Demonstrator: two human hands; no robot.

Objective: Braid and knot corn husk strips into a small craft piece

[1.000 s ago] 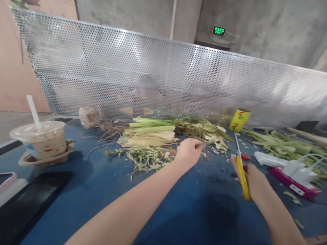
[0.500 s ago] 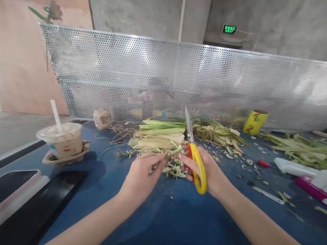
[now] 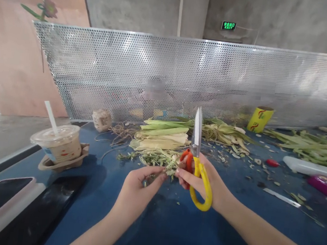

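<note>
The left hand (image 3: 137, 184) has thumb and forefinger tips drawn together; anything pinched between them is too small to tell. At its one o'clock lie leafy sprigs (image 3: 155, 159), with pale-green husks (image 3: 163, 135) beyond. The right hand (image 3: 215, 180) is clamped on scissors (image 3: 196, 163), blades nearly together, pointing to twelve.

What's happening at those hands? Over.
Right hand holding scissors. Left hand close by, grip unclear. Leafy sprigs and husks just beyond.
</note>
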